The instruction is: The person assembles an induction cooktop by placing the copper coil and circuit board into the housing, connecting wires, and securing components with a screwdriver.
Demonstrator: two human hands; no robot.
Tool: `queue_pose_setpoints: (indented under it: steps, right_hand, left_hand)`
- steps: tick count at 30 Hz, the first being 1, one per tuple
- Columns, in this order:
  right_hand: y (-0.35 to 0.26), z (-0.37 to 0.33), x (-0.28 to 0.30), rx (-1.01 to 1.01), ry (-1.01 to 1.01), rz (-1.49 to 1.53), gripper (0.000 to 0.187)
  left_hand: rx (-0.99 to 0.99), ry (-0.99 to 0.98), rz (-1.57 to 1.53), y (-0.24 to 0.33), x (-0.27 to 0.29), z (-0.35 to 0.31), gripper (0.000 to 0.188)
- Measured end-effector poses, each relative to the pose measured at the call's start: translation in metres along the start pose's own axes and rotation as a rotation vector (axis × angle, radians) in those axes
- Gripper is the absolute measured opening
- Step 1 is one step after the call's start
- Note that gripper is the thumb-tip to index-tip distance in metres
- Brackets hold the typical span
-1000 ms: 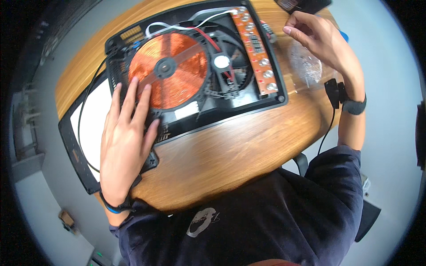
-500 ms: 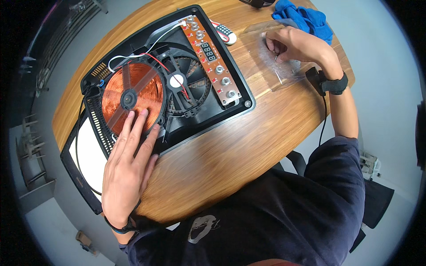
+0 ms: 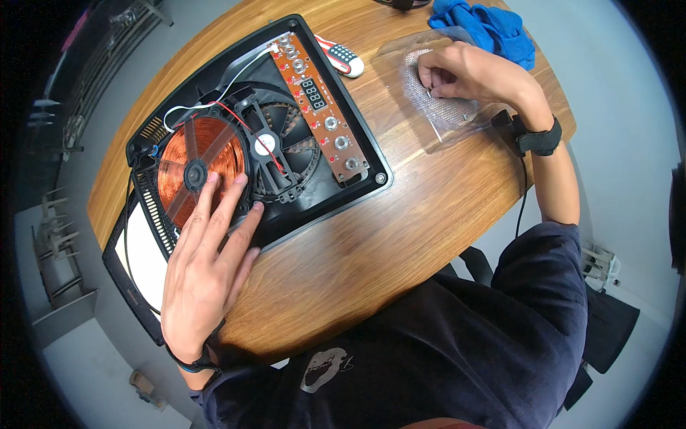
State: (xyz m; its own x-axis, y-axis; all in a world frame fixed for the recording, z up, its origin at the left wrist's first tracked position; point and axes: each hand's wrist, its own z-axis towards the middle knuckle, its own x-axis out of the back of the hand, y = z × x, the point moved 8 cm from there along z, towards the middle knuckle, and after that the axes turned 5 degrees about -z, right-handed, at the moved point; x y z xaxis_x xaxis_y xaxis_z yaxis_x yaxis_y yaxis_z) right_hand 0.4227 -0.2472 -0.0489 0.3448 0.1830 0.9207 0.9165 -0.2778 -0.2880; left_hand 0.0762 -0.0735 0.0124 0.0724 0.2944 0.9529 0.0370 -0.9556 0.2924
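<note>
My left hand (image 3: 204,268) lies with spread fingers on the edge of a round copper coil (image 3: 175,150). The coil is set in the black open housing (image 3: 343,196) of an induction cooker. Beside it are a black fan (image 3: 289,146) and an orange-brown circuit board (image 3: 312,93) with a digit display and round buttons. My right hand (image 3: 457,75) reaches into a clear plastic tray (image 3: 443,118) with a textured bottom. Its thumb and fingers are pinched together at the bottom. A tiny shiny bit shows at the fingertips, too small to name.
Beyond the housing lies a white and red remote control (image 3: 344,60). A blue cloth (image 3: 486,32) is bunched at the far right of the wooden table (image 3: 321,286). A black-framed white panel (image 3: 139,272) sits partly under the housing at left, with a black cable across it.
The housing, remote control and tray appear slightly farther left in view. My right fingers have shifted a little left within the tray. My left hand stays on the coil.
</note>
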Motion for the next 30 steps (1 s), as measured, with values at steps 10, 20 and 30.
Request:
queue_pose_setpoints:
  steps: [10, 20, 30]
  right_hand:
    - [-0.016, -0.001, -0.003, 0.116, -0.011, -0.051, 0.022]
    - [-0.033, -0.008, 0.018, 0.231, 0.242, -0.134, 0.009]
    - [-0.183, -0.012, 0.047, 0.532, 0.415, 0.111, 0.016]
  left_hand:
    - [-0.021, -0.003, 0.006, 0.008, 0.000, 0.007, 0.051]
    - [-0.070, 0.031, -0.022, 0.009, 0.001, 0.009, 0.049]
    - [-0.059, 0.323, -0.619, 0.009, 0.014, 0.011, 0.044]
